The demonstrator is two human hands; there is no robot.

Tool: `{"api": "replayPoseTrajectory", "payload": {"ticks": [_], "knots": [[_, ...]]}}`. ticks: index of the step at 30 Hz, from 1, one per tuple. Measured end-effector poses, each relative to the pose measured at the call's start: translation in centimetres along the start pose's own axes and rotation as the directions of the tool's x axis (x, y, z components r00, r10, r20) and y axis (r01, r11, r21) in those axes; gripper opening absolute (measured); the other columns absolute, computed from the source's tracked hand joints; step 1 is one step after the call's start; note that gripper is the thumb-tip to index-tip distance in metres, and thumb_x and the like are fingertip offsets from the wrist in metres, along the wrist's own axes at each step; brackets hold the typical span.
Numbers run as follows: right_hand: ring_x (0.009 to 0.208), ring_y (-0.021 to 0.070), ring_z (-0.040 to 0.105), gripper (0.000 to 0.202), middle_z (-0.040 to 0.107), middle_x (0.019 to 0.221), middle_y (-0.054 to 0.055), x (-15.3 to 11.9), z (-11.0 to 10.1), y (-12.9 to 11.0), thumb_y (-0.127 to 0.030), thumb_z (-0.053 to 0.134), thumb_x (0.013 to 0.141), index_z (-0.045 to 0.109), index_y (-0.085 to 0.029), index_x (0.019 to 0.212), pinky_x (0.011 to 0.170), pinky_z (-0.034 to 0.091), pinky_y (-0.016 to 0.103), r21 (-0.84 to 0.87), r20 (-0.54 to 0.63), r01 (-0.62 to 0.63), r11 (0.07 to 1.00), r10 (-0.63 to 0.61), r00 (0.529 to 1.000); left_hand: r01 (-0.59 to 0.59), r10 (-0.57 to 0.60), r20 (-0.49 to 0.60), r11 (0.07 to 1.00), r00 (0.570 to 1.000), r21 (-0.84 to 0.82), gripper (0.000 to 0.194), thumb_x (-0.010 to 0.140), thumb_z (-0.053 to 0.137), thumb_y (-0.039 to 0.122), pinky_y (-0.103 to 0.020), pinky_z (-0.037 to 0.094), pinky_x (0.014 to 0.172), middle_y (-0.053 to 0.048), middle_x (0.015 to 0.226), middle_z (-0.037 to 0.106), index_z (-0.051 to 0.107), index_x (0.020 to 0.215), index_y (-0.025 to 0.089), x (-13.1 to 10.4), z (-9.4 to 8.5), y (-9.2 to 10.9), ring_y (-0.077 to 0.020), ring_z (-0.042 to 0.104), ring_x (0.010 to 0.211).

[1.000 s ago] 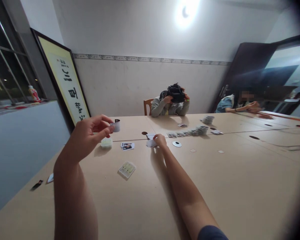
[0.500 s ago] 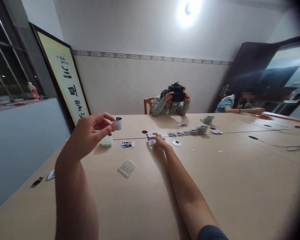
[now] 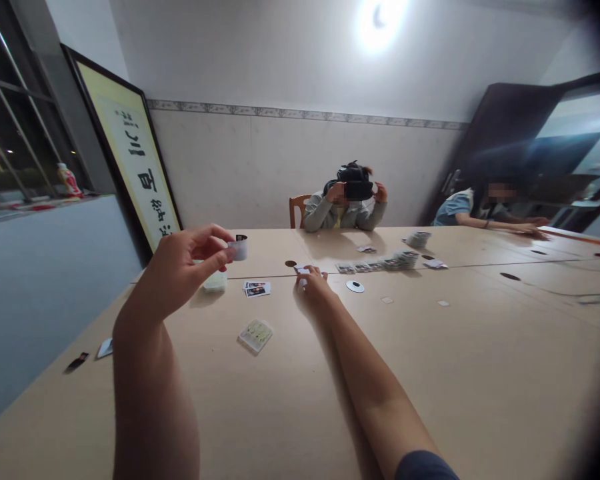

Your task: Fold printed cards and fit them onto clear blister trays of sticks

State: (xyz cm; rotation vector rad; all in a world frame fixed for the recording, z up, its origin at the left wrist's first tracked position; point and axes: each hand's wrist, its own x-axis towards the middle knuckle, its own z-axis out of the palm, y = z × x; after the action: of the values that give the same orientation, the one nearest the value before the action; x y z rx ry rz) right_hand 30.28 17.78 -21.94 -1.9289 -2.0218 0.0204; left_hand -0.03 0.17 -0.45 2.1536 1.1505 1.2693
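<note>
My left hand [image 3: 187, 267] is raised over the table, its thumb and fingers pinching a small curled card [image 3: 239, 249], pale with a dark patch at the top. Out on the table, my right hand [image 3: 314, 283] covers most of a white item [image 3: 303, 271]; its fingers are bent over it, and whether they grip it is unclear. Two printed cards [image 3: 257, 289] lie overlapping between the hands. Nearer to me rests a clear flat case [image 3: 256, 335] with greenish contents. A pale box [image 3: 215, 281] stands partly behind my left hand.
Rows and stacks of cards [image 3: 403, 260] stand right of centre, near a white disc [image 3: 355, 287]. Dark cable holes and cables lie at the right. Across the table [image 3: 430, 387], one person holds a black headset; another leans at the far right.
My right hand's fingers have drawn in over the white item, which now shows less. My left hand keeps its pinch on the card. The person opposite has shifted a hand beside the headset.
</note>
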Motion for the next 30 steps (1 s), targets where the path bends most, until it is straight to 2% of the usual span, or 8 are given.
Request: {"api": "replayPoseTrajectory", "payload": {"ticks": [5,9,12,16,19,23,27,30], "knots": [[0.127,0.0292,0.049,0.035,0.053,0.141,0.010,0.6,-0.3,1.0,-0.040,0.061,0.095,0.063,-0.019,0.123,0.108,0.036,0.051,0.057,-0.030,-0.076,0.995,0.078,0.996,0.011,-0.011,0.009,1.000,1.000,0.014,0.031,0.082,0.069,0.047,-0.028,0.050,0.067,-0.003,0.079,0.073,0.069,0.098,0.021,0.1,0.1,0.1,-0.0173,0.068,0.073],[0.133,0.0333,0.045,0.054,0.045,0.149,0.015,1.1,-0.5,2.1,-0.049,0.053,0.096,0.047,-0.022,0.142,0.104,0.039,0.053,0.092,-0.088,-0.268,0.959,0.276,0.957,0.009,-0.009,0.009,1.000,1.000,0.010,0.031,0.082,0.069,0.047,-0.028,0.050,0.068,-0.003,0.079,0.073,0.069,0.098,0.021,0.1,0.1,0.0,-0.0171,0.068,0.073],[0.144,0.0375,0.034,0.080,0.033,0.157,0.021,1.2,0.0,2.5,-0.064,0.054,0.089,0.028,-0.024,0.155,0.105,0.037,0.055,0.109,-0.084,-0.372,0.922,0.381,0.921,0.004,-0.004,0.006,1.000,1.000,0.012,0.030,0.082,0.068,0.046,-0.029,0.050,0.068,-0.003,0.078,0.073,0.069,0.097,0.020,0.2,0.2,0.0,-0.0172,0.067,0.072],[0.147,0.0381,0.030,0.103,0.032,0.160,0.020,1.4,0.9,2.1,-0.073,0.066,0.075,0.025,-0.026,0.157,0.112,0.029,0.057,0.098,-0.043,-0.394,0.914,0.399,0.916,-0.004,0.003,0.015,1.000,1.000,0.024,0.030,0.083,0.066,0.046,-0.029,0.050,0.068,-0.004,0.078,0.072,0.069,0.096,0.019,0.2,0.2,0.2,-0.0171,0.067,0.072],[0.144,0.0375,0.036,0.103,0.038,0.156,0.021,1.4,1.2,1.6,-0.070,0.067,0.075,0.027,-0.023,0.156,0.113,0.025,0.057,0.076,-0.043,-0.384,0.920,0.388,0.921,-0.008,0.007,0.016,1.000,1.000,0.027,0.031,0.083,0.066,0.047,-0.029,0.050,0.068,-0.003,0.078,0.072,0.069,0.096,0.019,0.2,0.2,0.4,-0.0172,0.066,0.072],[0.136,0.0355,0.045,0.086,0.046,0.147,0.021,1.2,1.0,1.2,-0.062,0.062,0.083,0.033,-0.021,0.153,0.110,0.031,0.053,0.048,-0.068,-0.375,0.926,0.377,0.924,0.010,-0.011,0.016,0.999,1.000,0.034,0.032,0.082,0.066,0.047,-0.030,0.050,0.068,-0.004,0.079,0.073,0.069,0.097,0.020,0.3,0.3,0.5,-0.0180,0.067,0.073],[0.134,0.0350,0.047,0.075,0.047,0.144,0.022,1.0,0.8,1.0,-0.053,0.057,0.089,0.034,-0.018,0.151,0.107,0.034,0.052,0.030,-0.098,-0.379,0.925,0.380,0.920,0.017,-0.017,0.020,0.999,1.000,0.027,0.031,0.082,0.066,0.048,-0.031,0.050,0.068,-0.004,0.079,0.072,0.069,0.096,0.020,0.3,0.4,0.4,-0.0181,0.066,0.072],[0.134,0.0360,0.045,0.076,0.045,0.146,0.023,1.0,0.9,0.9,-0.054,0.055,0.090,0.032,-0.017,0.153,0.107,0.034,0.053,0.020,-0.104,-0.379,0.925,0.379,0.919,0.010,-0.010,0.020,1.000,1.000,0.023,0.031,0.083,0.066,0.047,-0.032,0.050,0.069,-0.004,0.078,0.071,0.069,0.096,0.020,0.3,0.4,0.4,-0.0182,0.066,0.072]]}}
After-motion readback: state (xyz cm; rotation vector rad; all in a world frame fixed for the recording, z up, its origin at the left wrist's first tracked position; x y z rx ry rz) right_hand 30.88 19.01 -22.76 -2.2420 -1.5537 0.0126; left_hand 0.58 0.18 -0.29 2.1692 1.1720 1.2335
